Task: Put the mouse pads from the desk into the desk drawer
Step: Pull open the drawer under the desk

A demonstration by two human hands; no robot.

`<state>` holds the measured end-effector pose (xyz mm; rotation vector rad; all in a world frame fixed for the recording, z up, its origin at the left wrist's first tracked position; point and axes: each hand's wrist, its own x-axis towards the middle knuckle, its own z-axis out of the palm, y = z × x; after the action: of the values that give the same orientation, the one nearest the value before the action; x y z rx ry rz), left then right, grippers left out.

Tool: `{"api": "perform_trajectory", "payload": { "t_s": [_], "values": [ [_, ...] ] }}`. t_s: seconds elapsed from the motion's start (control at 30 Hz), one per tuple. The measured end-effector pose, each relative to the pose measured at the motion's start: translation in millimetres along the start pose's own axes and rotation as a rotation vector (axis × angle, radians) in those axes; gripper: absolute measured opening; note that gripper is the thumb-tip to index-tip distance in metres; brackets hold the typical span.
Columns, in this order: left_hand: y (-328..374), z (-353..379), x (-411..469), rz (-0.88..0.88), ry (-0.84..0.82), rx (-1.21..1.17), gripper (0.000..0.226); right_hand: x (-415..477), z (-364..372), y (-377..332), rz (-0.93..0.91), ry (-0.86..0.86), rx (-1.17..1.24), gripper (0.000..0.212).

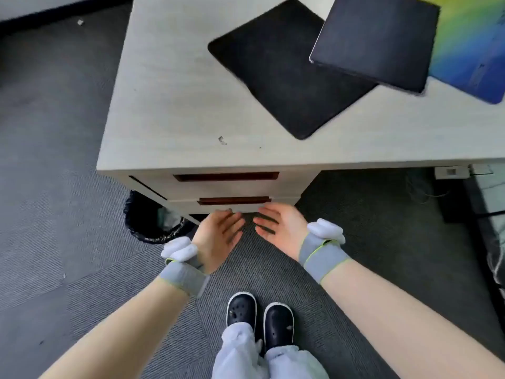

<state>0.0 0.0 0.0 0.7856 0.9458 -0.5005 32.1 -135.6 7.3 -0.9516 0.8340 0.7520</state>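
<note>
Three mouse pads lie on the pale wooden desk (pixel 169 105). A black one (pixel 278 75) is in the middle. A dark navy one (pixel 374 42) overlaps its right corner, and a blue-green-yellow one (pixel 470 50) reaches the right edge of view. Below the desk front are two shut drawers, the upper drawer (pixel 226 184) and the lower drawer (pixel 235 205), each with a dark recessed handle. My left hand (pixel 218 236) and my right hand (pixel 278 225) hover open, palms facing each other, just under the lower drawer. Neither holds anything.
A bin with a black liner (pixel 153 220) stands on the grey carpet left of the drawers. My dark shoes (pixel 259 321) are below my hands. A white power strip (pixel 451 172) and cables hang under the desk at right.
</note>
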Motion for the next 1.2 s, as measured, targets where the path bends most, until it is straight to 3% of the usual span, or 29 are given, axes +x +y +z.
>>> {"api": "perform_trajectory", "payload": {
  "t_s": [0.3, 0.6, 0.8, 1.0, 1.2],
  "values": [
    [-6.2, -9.9, 31.5, 0.246, -0.110, -0.040, 0.018, 31.2, -10.2, 18.2, -0.068, -0.265, 0.281, 0.018],
    [-59.6, -40.5, -8.0, 0.247, -0.171, -0.104, 0.019, -9.2, -32.0, 87.7, -0.174, -0.261, 0.264, 0.014],
    [-108.5, -68.9, -47.3, 0.244, -0.150, -0.123, 0.051, -46.4, -55.6, 138.3, -0.169, -0.228, 0.238, 0.019],
    [-151.5, -90.3, -89.1, 0.187, -0.105, -0.121, 0.033, -89.9, -73.1, 184.2, -0.138, -0.195, 0.197, 0.018],
    [-171.2, -108.6, -120.4, 0.153, -0.101, -0.050, 0.071, -132.5, -83.4, 214.1, -0.106, -0.227, 0.174, 0.032]
  ]
}}
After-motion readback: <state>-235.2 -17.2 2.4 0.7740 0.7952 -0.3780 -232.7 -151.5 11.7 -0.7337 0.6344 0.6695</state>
